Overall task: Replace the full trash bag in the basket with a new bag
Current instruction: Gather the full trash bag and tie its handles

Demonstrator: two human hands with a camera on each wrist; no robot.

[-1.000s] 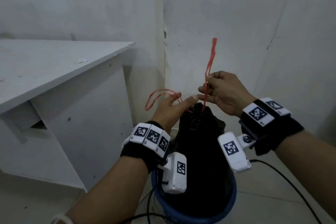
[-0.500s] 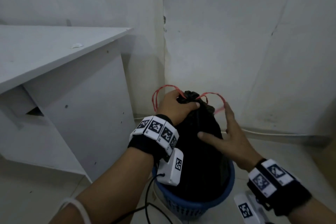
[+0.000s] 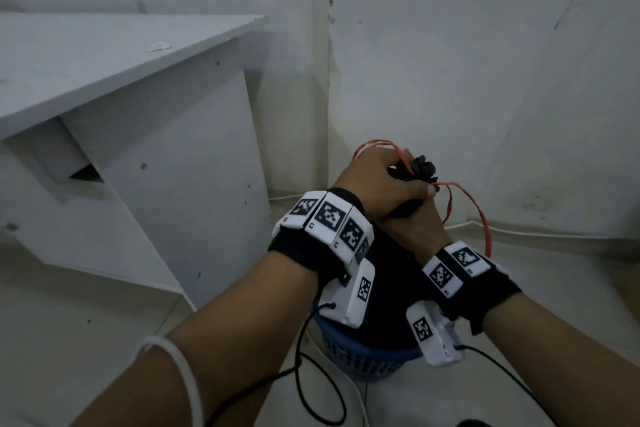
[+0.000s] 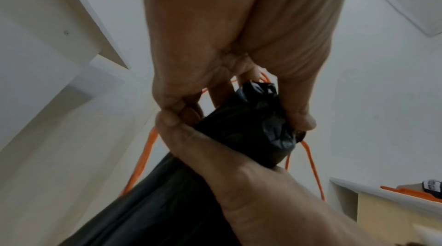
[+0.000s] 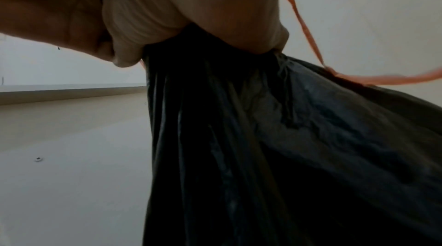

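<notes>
A full black trash bag [image 3: 394, 288] stands in a blue basket [image 3: 367, 355] on the floor in the room's corner. My left hand [image 3: 388, 184] grips the gathered neck of the bag [image 4: 253, 117] near its bunched top. My right hand [image 3: 415, 232] grips the neck just below it, and the two hands touch. Orange drawstring loops [image 3: 467, 208] hang loose from the top on both sides. In the right wrist view my right hand [image 5: 191, 28] squeezes the bag [image 5: 275, 146], with a drawstring [image 5: 303, 28] trailing beside it.
A white desk [image 3: 121, 80] stands close on the left, and walls meet right behind the basket. Black cables [image 3: 311, 392] lie on the floor by the basket. A white cable [image 3: 554, 236] runs along the wall base. Bare floor lies on the right.
Both hands let go of the drawstrings. The left hand took hold of the bag's neck. The right hand went from lying flat on the bag's side to gripping the neck under the left hand.
</notes>
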